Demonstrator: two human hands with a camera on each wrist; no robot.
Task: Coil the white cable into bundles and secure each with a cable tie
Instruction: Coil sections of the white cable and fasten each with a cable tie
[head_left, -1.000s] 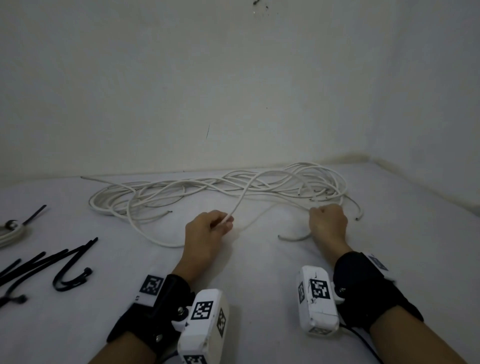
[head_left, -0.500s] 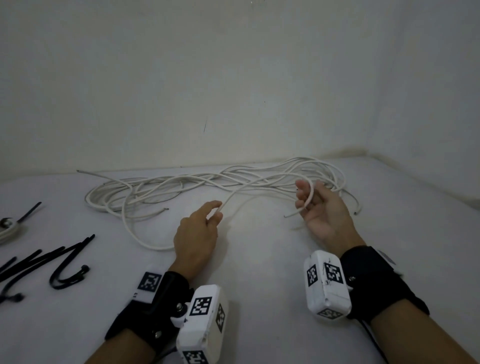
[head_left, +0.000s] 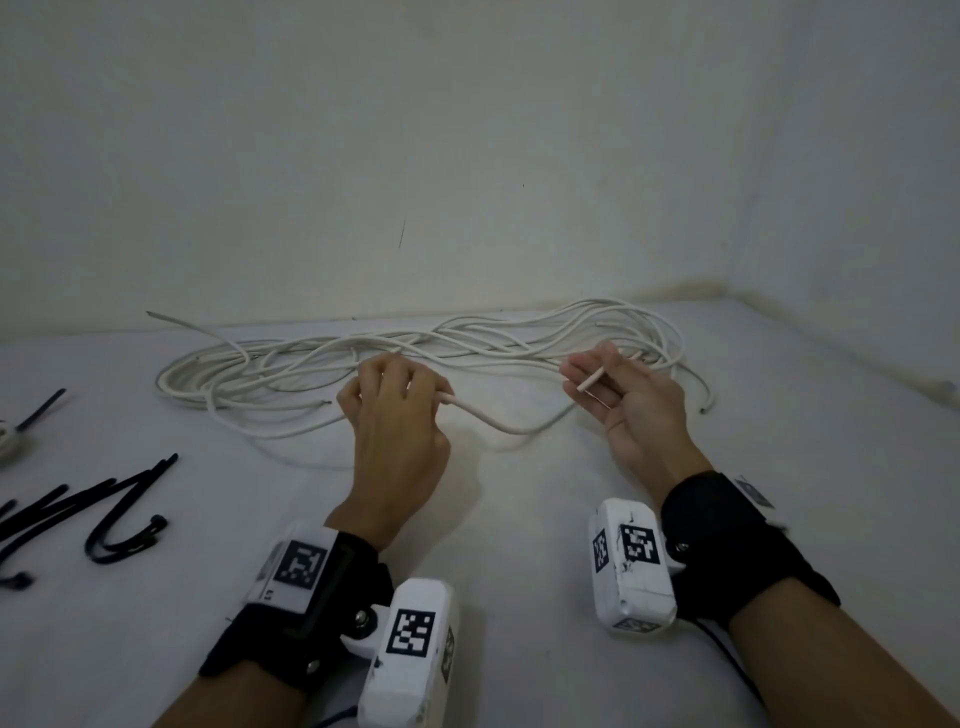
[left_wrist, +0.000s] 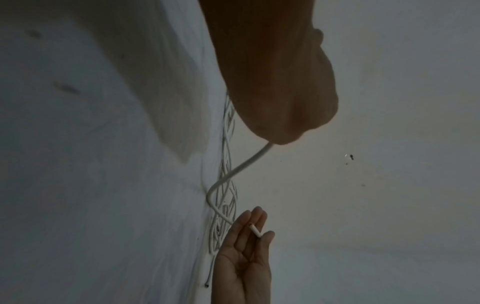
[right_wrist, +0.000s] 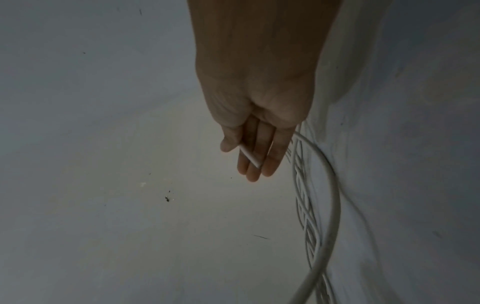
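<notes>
A long white cable (head_left: 291, 364) lies in loose tangled loops across the far side of the white table (head_left: 519, 519). My left hand (head_left: 397, 410) is curled round a strand of it, which sags in an arc (head_left: 511, 428) over to my right hand (head_left: 618, 395). That hand is palm up, its thumb pinning the cable's cut end (head_left: 589, 378) across the fingers; the same end (right_wrist: 249, 156) shows in the right wrist view and again as the cable end (left_wrist: 255, 230) in the left wrist view. Black cable ties (head_left: 98, 509) lie at the table's left edge.
Pale walls close off the table at the back and right, meeting in a corner (head_left: 727, 288). A small coiled white bundle with a black tie (head_left: 15, 434) lies at the far left. Another loose cable end (head_left: 702, 410) rests on the table right of my right hand.
My right hand turned palm up and lifted the cable end off the table. My left hand closed round the strand and rose, so a slack arc now hangs between both hands.
</notes>
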